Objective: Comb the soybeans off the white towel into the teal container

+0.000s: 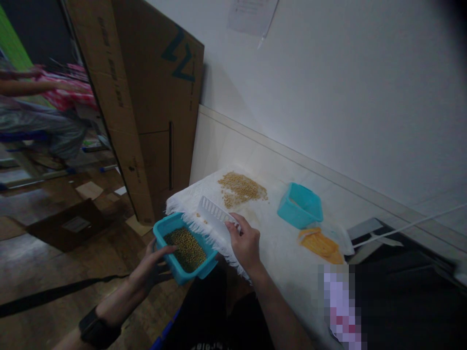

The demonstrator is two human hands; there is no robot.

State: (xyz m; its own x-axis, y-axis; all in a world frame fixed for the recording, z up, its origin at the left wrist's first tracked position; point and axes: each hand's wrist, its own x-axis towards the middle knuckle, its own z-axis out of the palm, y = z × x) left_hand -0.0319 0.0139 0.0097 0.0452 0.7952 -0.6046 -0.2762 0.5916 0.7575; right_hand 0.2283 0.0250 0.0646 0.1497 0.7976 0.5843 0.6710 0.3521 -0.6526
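My left hand (151,265) grips a teal plastic tub (174,266) by its near side and holds it just below the fringed edge of a white cloth (280,243) on the table. The tub is partly filled with greenish-brown beans (187,248). My right hand (245,240) is closed on the handle end of a white slotted plastic scraper (213,214), which lies on the cloth's edge right above the tub. Farther back on the cloth is a loose pile of tan beans (241,188).
A second teal tub (301,206) stands on the cloth to the right, with an orange packet (320,243) beside it. Tall cardboard boxes (146,102) lean against the wall at left. Another person's arm (25,86) shows far left. A dark object (404,287) fills the right.
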